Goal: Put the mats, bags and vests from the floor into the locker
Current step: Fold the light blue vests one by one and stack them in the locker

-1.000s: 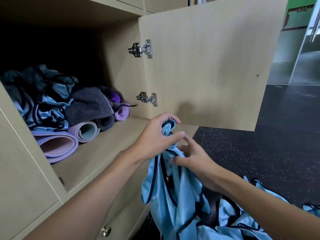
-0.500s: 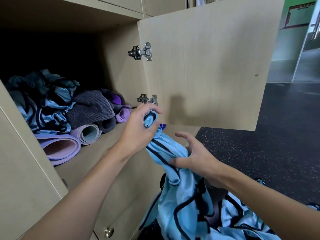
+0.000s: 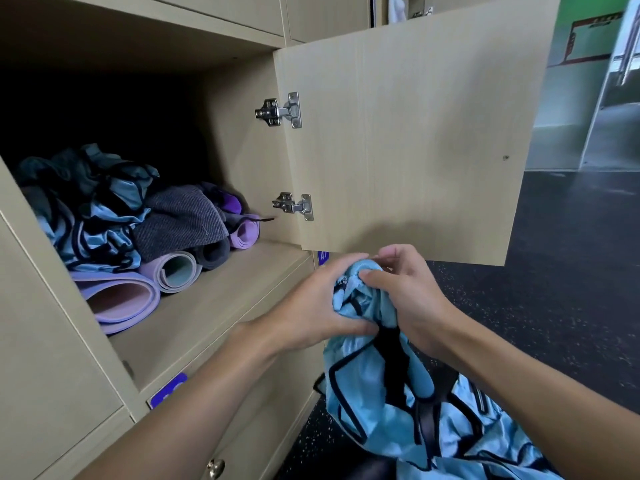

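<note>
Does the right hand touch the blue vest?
Touching. The head view shows the right hand gripping the bunched top of the blue vest, its thumb pressed on the cloth.

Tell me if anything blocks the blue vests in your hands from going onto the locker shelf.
Nothing visible does. The left hand and right hand grip the vest bundle in front of the shelf, whose front right part lies bare. The door stands open rightward; the rolled mats and stored vests lie left.
</note>
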{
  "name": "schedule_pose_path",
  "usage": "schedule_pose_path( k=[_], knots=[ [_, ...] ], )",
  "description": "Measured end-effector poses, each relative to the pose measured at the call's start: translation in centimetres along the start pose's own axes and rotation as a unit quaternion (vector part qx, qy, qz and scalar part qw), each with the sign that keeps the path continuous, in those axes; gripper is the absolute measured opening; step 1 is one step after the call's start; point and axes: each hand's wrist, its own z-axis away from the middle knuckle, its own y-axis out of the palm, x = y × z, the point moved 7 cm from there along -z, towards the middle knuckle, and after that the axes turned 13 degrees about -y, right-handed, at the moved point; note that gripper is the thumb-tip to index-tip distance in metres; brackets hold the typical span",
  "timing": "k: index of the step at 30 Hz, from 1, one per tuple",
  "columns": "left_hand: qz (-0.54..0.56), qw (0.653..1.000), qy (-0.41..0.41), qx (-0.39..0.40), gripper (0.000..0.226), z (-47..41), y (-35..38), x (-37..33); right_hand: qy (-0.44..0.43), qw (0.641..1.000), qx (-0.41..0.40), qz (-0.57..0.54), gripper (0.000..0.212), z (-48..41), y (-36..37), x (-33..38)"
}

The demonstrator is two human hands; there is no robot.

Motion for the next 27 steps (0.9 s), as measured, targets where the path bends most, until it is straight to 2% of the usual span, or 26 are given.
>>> schedule_pose_path(
  k=[2, 4, 7, 9, 11, 14, 16, 19, 21, 24, 25, 27],
  knots=[
    [0.056, 0.998, 0.026, -0.031, 0.063, 0.2, -0.6, -0.6, -0.009, 1.000, 0.005, 0.006, 0.024, 0.1, 0.0, 0.0],
    [0.095, 0.992, 0.044, -0.075, 0.051, 0.4, -1.8, -1.1, 0.005, 0.998, 0.054, -0.014, 0.024, 0.4, 0.3, -0.3],
    [0.157, 0.976, 0.045, -0.147, 0.047, 0.2, -3.9, -1.1, 0.054, 0.980, 0.191, -0.008, 0.051, 1.7, 1.0, -1.8],
    [0.188, 0.964, 0.038, -0.182, 0.038, 0.2, -5.0, -0.9, 0.058, 0.968, 0.243, 0.035, 0.064, 2.6, 1.3, -3.0],
    [0.193, 0.954, 0.029, -0.226, 0.031, 0.4, -5.8, -0.6, 0.055, 0.975, 0.211, 0.048, 0.064, 2.7, 1.2, -3.7],
    [0.170, 0.944, 0.002, -0.282, 0.028, 0.6, -6.7, 0.6, 0.010, 0.995, 0.099, 0.026, 0.056, 1.5, 0.3, -2.7],
    [0.106, 0.948, -0.007, -0.299, 0.021, 0.5, -7.0, 1.3, -0.043, 0.998, 0.038, 0.029, 0.048, 0.6, -0.4, -1.3],
    [-0.001, 0.961, -0.024, -0.277, 0.017, 0.1, -5.5, 1.4, -0.141, 0.986, 0.002, 0.084, 0.031, 0.1, -0.4, 0.6],
    [0.065, 0.973, -0.034, -0.220, 0.029, 0.3, -4.1, 0.9, -0.204, 0.967, 0.007, 0.152, 0.027, 0.6, 0.3, 1.5],
    [0.231, 0.968, -0.045, -0.086, 0.052, 0.3, -2.3, 0.2, -0.228, 0.953, 0.023, 0.199, 0.030, 1.5, 1.3, 1.2],
    [0.245, 0.966, -0.048, -0.063, 0.056, 0.4, -1.9, 0.1, -0.226, 0.952, 0.029, 0.203, 0.031, 1.6, 1.5, 0.9],
    [0.231, 0.968, -0.038, -0.087, 0.051, 0.4, -1.9, 0.0, -0.207, 0.957, 0.052, 0.196, 0.032, 1.7, 1.9, 0.4]
  ],
)
